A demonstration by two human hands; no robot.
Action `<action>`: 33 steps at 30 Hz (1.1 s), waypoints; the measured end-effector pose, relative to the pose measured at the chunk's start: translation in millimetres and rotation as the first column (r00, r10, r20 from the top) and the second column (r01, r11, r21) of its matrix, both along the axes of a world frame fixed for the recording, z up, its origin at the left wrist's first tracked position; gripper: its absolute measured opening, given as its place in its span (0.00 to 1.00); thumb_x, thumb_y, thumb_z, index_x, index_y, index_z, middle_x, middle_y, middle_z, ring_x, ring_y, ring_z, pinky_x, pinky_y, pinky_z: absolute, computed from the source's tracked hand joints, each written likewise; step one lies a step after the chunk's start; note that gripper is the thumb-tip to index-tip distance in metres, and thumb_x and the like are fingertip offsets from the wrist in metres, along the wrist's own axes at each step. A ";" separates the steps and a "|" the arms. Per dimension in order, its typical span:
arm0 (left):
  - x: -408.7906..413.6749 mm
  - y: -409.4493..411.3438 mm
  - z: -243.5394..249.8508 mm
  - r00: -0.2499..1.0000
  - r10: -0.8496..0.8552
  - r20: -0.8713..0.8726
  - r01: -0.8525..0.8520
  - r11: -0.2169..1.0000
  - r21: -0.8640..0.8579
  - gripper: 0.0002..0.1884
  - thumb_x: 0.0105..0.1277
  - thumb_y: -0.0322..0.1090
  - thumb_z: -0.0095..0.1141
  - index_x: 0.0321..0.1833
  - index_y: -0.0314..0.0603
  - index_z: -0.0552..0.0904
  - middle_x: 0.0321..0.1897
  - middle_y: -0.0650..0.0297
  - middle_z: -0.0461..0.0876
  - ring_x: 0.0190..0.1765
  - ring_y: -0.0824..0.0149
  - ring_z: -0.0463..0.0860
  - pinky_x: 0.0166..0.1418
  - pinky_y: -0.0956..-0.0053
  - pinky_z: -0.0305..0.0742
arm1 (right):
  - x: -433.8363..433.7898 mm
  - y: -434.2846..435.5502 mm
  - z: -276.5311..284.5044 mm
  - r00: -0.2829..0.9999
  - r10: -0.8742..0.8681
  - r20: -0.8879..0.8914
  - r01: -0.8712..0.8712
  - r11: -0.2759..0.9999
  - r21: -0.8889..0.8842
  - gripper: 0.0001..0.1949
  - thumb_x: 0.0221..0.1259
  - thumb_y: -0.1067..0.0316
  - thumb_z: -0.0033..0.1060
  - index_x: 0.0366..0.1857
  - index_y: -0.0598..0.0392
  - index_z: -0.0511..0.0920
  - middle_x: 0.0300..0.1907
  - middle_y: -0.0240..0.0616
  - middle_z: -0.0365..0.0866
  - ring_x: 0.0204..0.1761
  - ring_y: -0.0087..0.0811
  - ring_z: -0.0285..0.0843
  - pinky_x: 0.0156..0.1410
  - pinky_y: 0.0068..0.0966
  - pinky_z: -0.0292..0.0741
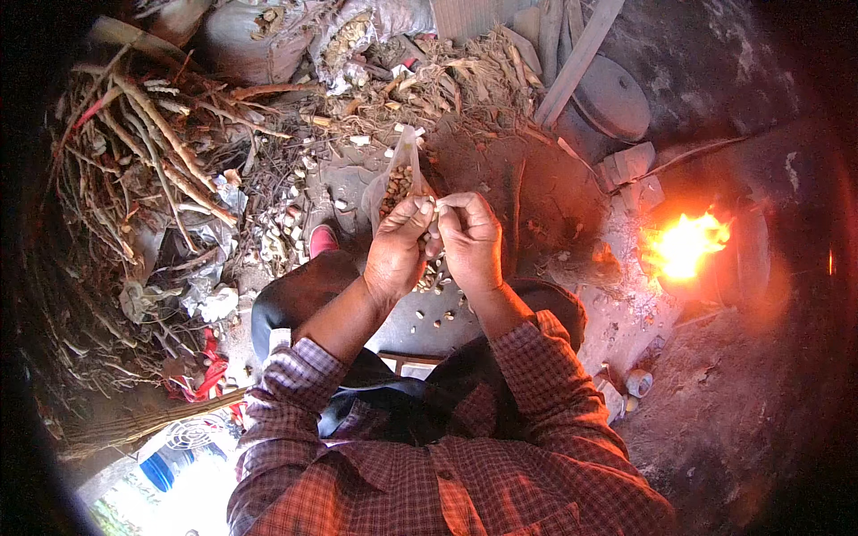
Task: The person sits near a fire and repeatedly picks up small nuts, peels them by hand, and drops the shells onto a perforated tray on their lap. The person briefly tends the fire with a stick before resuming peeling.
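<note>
My left hand and my right hand meet in front of me, fingertips pinched together. Between them is a small pale piece, perhaps a nut or its shell; fingers cover most of it. Just beyond the left hand stands a clear plastic bag, partly filled with brown nuts or seeds. Under my hands, more of the same lie in a loose pile, partly hidden by the fingers. A few single ones are scattered on the grey surface between my knees.
An open fire burns at right. Dry branches are heaped at left. Stringy plant scraps and filled sacks lie at the back, near a leaning wooden plank and a round lid.
</note>
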State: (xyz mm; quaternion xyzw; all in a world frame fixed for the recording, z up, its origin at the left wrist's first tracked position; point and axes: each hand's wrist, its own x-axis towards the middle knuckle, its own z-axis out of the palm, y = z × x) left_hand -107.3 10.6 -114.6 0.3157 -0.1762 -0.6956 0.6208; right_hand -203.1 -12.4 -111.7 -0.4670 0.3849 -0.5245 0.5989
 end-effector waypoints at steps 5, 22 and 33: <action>-0.1 -1.7 4.0 0.999 -0.012 -0.053 0.013 1.000 0.018 0.08 0.69 0.37 0.45 0.37 0.44 0.76 0.23 0.72 0.73 0.22 0.78 0.66 0.25 0.85 0.59 | -3.1 1.2 0.2 0.997 0.023 0.069 -0.019 0.998 -0.056 0.07 0.60 0.81 0.45 0.37 0.55 0.69 0.22 0.30 0.72 0.18 0.16 0.69 0.19 0.16 0.69; 9.4 -1.9 10.6 0.806 0.066 0.588 0.073 0.975 -0.209 0.04 0.67 0.32 0.50 0.40 0.41 0.77 0.25 0.72 0.74 0.23 0.80 0.67 0.27 0.86 0.63 | -15.8 -6.1 -0.9 0.960 0.162 0.227 -0.246 0.876 0.415 0.07 0.64 0.62 0.45 0.31 0.50 0.72 0.17 0.21 0.60 0.15 0.13 0.52 0.17 0.15 0.50; 11.3 -5.1 8.2 0.755 0.003 0.656 0.159 0.969 -0.187 0.08 0.64 0.25 0.52 0.45 0.36 0.71 0.29 0.66 0.79 0.30 0.76 0.78 0.35 0.82 0.72 | -16.0 -11.6 -9.1 0.942 0.104 0.319 -0.252 0.845 0.472 0.18 0.66 0.47 0.42 0.30 0.51 0.72 0.19 0.22 0.64 0.20 0.14 0.57 0.23 0.13 0.54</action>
